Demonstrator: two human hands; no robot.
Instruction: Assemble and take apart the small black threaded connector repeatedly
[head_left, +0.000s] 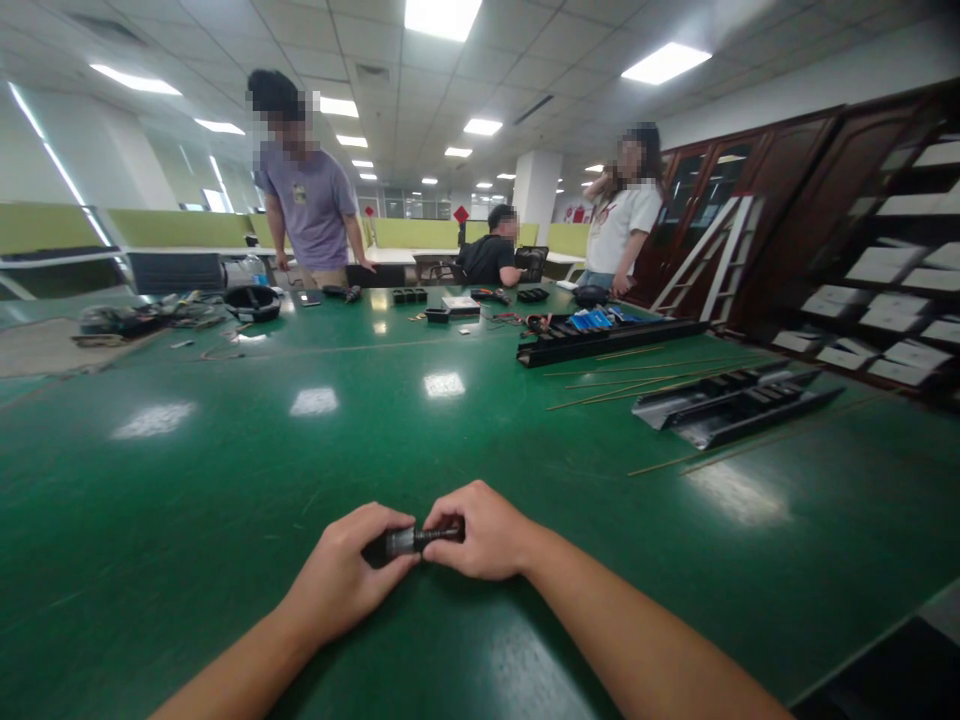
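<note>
Low over the near part of the green table (pixel 247 470), a small dark cylindrical part (pixel 403 541) lies between my two hands. It has a grey band at its left and a thinner, ribbed dark shaft toward the right. My left hand (pixel 349 560) grips the thick end between thumb and fingers. With a pinch, my right hand (pixel 480 535) closes around the thin shaft. Fingertips hide some of the part, and its exact kind cannot be made out.
Black metal channels (pixel 712 430) and thin rods (pixel 607 385) lie to the right. A longer black rail (pixel 600 340) stretches behind them. Tools and small boxes (pixel 450 308) line the far edge. A person (pixel 307 200) stands at the far left, another (pixel 622 220) at the right.
</note>
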